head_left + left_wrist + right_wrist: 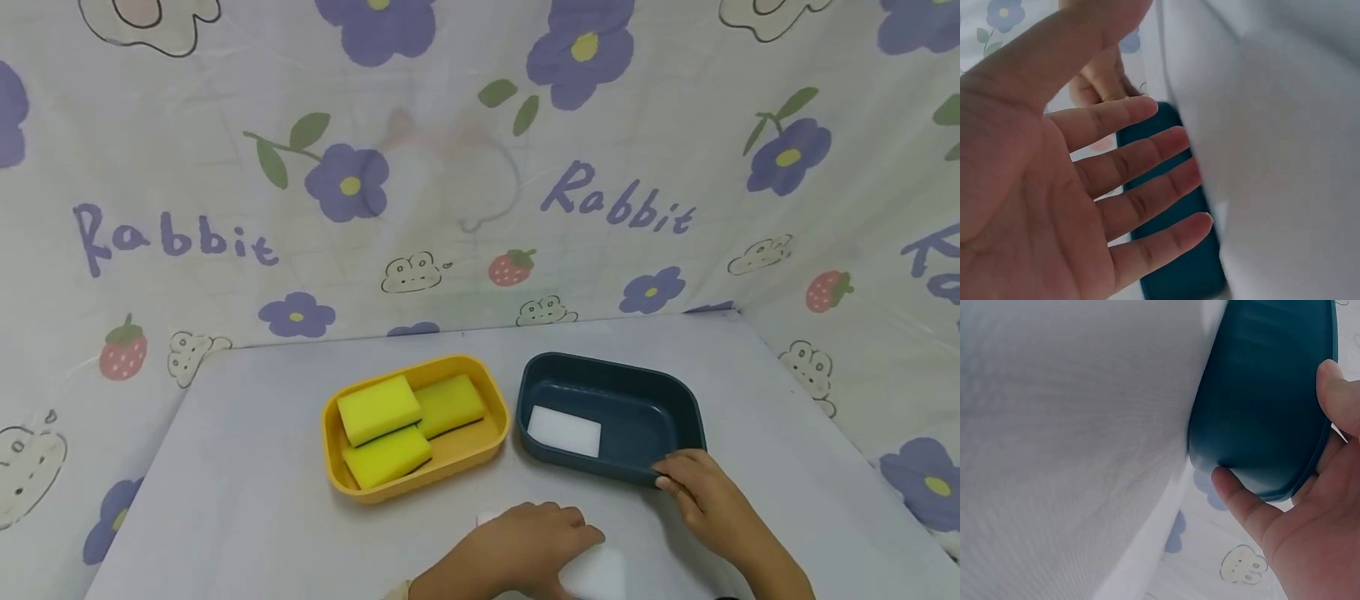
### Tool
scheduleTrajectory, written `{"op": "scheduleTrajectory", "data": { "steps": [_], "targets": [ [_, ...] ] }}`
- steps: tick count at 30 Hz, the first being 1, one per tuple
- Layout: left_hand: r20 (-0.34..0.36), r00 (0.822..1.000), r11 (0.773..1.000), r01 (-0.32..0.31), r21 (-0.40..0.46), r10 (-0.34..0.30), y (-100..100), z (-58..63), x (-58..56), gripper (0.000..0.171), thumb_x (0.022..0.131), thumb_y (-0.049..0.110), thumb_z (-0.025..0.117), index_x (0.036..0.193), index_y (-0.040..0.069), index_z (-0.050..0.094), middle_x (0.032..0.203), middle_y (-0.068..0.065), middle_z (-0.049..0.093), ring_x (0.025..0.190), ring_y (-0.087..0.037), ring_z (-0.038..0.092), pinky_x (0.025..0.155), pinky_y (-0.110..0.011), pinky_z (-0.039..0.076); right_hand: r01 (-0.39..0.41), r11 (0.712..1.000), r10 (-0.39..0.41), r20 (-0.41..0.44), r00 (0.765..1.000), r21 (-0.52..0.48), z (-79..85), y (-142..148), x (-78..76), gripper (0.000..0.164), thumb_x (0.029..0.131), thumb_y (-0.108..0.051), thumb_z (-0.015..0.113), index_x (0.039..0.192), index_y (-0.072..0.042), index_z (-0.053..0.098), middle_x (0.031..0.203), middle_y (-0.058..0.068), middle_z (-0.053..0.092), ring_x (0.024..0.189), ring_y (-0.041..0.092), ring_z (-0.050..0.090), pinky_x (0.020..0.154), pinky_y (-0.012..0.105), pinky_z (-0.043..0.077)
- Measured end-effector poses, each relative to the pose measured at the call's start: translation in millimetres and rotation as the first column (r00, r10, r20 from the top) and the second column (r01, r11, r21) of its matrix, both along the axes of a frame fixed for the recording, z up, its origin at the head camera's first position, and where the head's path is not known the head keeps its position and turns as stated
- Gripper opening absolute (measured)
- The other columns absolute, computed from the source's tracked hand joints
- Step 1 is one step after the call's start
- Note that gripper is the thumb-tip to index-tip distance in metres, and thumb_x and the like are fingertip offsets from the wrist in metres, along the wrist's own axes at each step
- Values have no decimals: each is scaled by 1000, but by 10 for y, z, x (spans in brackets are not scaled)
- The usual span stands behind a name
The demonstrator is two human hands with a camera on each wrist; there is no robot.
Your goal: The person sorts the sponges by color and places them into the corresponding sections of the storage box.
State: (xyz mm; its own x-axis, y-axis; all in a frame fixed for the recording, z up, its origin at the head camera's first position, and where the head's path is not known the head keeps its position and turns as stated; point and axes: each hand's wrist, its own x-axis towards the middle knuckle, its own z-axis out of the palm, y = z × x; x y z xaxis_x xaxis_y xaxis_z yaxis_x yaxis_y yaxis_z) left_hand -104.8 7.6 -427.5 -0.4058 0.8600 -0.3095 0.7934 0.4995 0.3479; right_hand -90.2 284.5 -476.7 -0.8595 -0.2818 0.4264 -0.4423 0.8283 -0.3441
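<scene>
My right hand point(705, 500) grips the near right corner of a dark teal plastic box point(637, 421). In the right wrist view its thumb lies over the rim and a finger touches the outer wall point(1260, 394). One white rectangular block point(564, 431) lies in the left end of that box. Above the table's front part, my left hand point(525, 546) reaches over another white block point(596, 573), partly covering it. The left wrist view shows its fingers point(1147, 203) straight and spread, with nothing in the palm. A white corner point(486, 517) peeks out behind this hand.
To the left of the teal box stands a yellow tray point(457, 467) holding three yellow sponges point(378, 408), one stacked on the others. A patterned curtain point(450, 167) hangs behind and beside the white table point(247, 467).
</scene>
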Motion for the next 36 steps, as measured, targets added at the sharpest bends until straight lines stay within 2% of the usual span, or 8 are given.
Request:
{"op": "scheduleTrajectory", "data": {
  "steps": [5, 10, 14, 19, 24, 31, 36],
  "targets": [
    [-53, 999, 1000, 7, -1, -8, 5, -87, 80, 69, 81, 58, 78, 138, 25, 55, 118, 11, 58, 97, -4, 53, 81, -23, 50, -6, 1000, 6, -17, 1000, 0, -13, -1, -1, 19, 84, 4, 76, 96, -11, 75, 98, -2, 68, 99, 21, 59, 79, 46, 57],
    [-130, 991, 1000, 21, 20, -18, 22, -169, 117, 65, 82, 49, 81, 137, 24, 56, 113, 9, 59, 93, -4, 53, 74, -20, 50, -7, 1000, 7, -25, 1000, -2, -21, 4, 0, 20, 83, 4, 76, 96, -11, 74, 98, -3, 68, 98, 21, 59, 79, 45, 56],
    [-147, 989, 999, 30, 29, -25, 16, -202, 113, 63, 83, 38, 84, 137, 24, 55, 114, 9, 59, 93, -4, 53, 76, -18, 50, -5, 1000, 5, -30, 1000, 3, -28, 10, 1, 20, 83, 4, 76, 96, -12, 74, 98, -4, 67, 98, 21, 58, 79, 44, 56],
    [-167, 985, 998, 44, 38, -37, 8, -201, 95, 64, 82, 37, 85, 138, 25, 54, 113, 11, 60, 93, -2, 53, 78, -17, 49, 0, 1000, 0, -29, 1000, 3, -30, 12, 3, 20, 84, 3, 76, 96, -12, 74, 98, -4, 67, 98, 20, 58, 79, 45, 56],
    [-186, 982, 998, 31, 58, -20, 32, -124, 50, 66, 80, 39, 87, 138, 27, 56, 115, 12, 61, 96, -3, 54, 80, -18, 50, 1, 1000, -1, -23, 1000, 2, -29, 11, 1, 19, 84, 3, 76, 96, -12, 75, 98, -4, 67, 98, 20, 59, 79, 45, 56],
    [-223, 974, 992, -21, 127, 50, 21, 90, -78, 66, 78, 39, 88, 136, 30, 59, 115, 13, 62, 94, -4, 55, 78, -18, 49, -11, 1000, 11, -30, 999, 0, -35, 17, -8, 20, 83, 4, 76, 96, -11, 75, 98, -4, 67, 98, 20, 58, 79, 41, 56],
    [-225, 971, 982, -36, 186, 78, 1, 217, -187, 62, 80, 36, 86, 135, 28, 60, 119, 10, 63, 99, -6, 56, 83, -19, 49, -13, 1000, 13, -35, 999, -3, -30, 5, -8, 20, 83, 4, 76, 95, -12, 75, 98, -4, 67, 97, 19, 58, 78, 41, 56]
  ]
}}
